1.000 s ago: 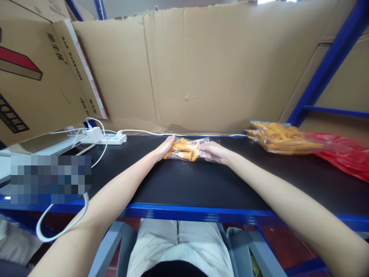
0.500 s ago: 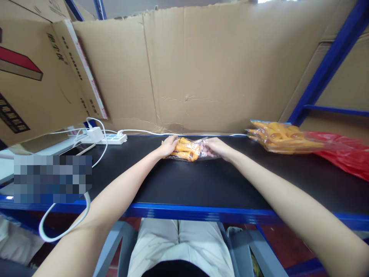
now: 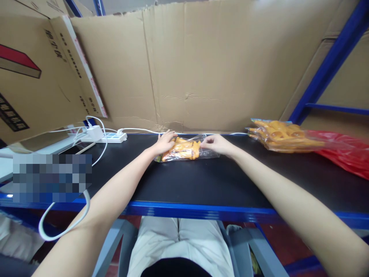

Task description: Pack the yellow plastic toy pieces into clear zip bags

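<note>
A clear plastic bag with orange plastic pieces inside lies on the black tabletop. My left hand rests over the upper left part of the bag, its fingers stretched out and touching the plastic. At the other end, my right hand pinches the film between thumb and fingers, just beside the orange pieces. The exact shape of those pieces is blurred by the shiny film.
A larger bag of orange pieces lies at the right, next to red plastic. A white power strip with cables sits at the left. Cardboard stands behind the table; a blue edge runs along its front.
My left hand has shifted slightly left and spread its fingers on the bag. My right hand has changed its hold to a pinch nearer the orange pieces. The bag lies flatter.
</note>
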Demonstrator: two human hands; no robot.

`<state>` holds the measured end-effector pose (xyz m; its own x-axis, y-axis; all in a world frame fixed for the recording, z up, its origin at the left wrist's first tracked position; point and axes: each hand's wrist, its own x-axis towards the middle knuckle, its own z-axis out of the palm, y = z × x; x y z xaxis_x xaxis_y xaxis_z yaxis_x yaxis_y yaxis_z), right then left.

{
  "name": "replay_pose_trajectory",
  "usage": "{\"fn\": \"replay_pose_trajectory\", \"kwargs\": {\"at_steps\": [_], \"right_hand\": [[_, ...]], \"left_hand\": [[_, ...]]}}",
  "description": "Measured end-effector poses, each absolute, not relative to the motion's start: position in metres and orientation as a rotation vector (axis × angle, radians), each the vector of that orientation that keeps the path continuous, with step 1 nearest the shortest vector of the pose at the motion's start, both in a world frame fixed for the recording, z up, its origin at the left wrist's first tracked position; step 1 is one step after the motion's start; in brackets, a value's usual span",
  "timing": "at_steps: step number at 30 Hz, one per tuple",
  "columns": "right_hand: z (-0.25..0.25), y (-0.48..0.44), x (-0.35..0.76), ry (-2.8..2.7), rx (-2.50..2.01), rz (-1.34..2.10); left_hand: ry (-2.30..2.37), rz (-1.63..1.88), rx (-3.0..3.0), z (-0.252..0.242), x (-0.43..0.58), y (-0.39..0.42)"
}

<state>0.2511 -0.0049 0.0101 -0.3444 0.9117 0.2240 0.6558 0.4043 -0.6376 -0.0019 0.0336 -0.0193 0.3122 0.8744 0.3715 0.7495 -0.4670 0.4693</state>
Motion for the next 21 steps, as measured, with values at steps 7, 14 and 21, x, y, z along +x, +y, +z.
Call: {"fn": "replay_pose_trajectory", "kwargs": {"at_steps": [7, 14, 21], "right_hand": [[-0.002, 0.009, 0.267, -2.025, -1.623, -0.195], [0.0, 0.014, 0.273, -1.865, -1.929, -0.046], [-0.004, 0.014, 0.267, -1.824, -1.813, 0.602]], "left_hand": [[1.421, 0.914, 2.375, -0.006, 0.005, 0.019], [1.527, 0.988, 2.3, -0.014, 0.012, 0.02], [1.389, 0.696, 2.337, -0.022, 0.013, 0.019]]}}
